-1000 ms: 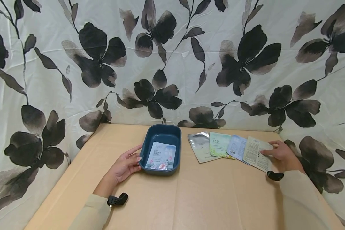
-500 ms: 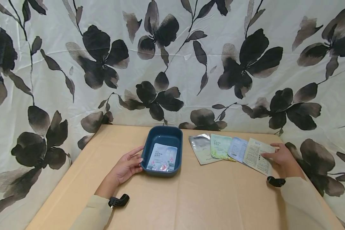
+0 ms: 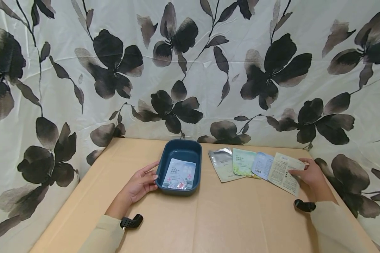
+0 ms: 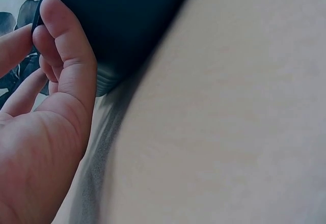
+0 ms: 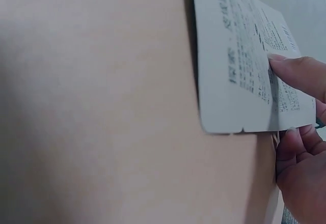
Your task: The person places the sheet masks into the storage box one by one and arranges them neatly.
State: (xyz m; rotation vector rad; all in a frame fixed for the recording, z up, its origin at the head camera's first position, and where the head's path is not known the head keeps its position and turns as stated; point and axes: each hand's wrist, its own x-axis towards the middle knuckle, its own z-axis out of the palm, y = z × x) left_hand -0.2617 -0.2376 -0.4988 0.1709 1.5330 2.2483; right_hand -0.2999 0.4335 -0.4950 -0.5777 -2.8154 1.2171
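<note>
My left hand holds the left side of a dark blue plastic bin, with its fingertips at the rim. Inside the bin lies a pale blue face mask packet with pink flowers on it. At the right, my right hand pinches a cream face mask packet, printed side up. Its thumb presses on the print while the other fingers are under the edge. This packet overlaps a light blue packet on its left.
A green packet and a silver packet lie fanned out to the left of the light blue one. All are on a tan table. Behind it hangs a white curtain with dark flowers.
The head view has shifted slightly, so the bin and packets appear a little lower and farther right. Both hands keep the same holds.
</note>
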